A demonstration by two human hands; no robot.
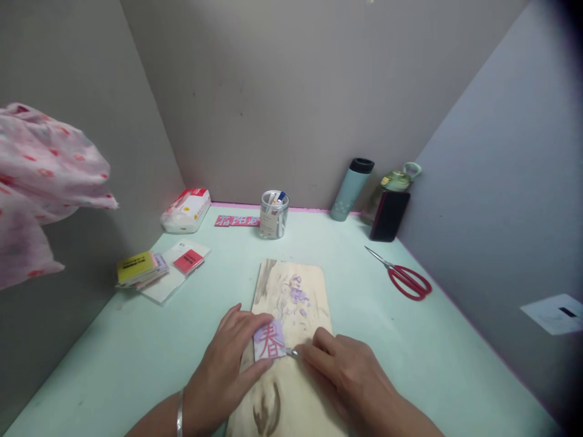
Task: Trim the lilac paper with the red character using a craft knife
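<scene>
A small lilac square block (269, 340) with a red-pink Chinese character on its face lies on a wooden board (291, 382). My left hand (232, 352) grips it from the left, thumb at its lower edge and fingers at the upper edge. Closed around a thin metal carving knife (292, 352), my right hand (346, 364) brings the tip against the block's right edge. Most of the knife's handle is hidden in the fingers. Purple shavings (298, 295) lie scattered on the board's upper half.
Red-handled scissors (410, 282) lie at right, near a phone (390, 216) and a tumbler (352, 189). A clear tool jar (274, 214) stands behind the board. Stacked packets (139, 270) and a tissue pack (186, 210) sit left; pink cloth (50, 188) hangs there.
</scene>
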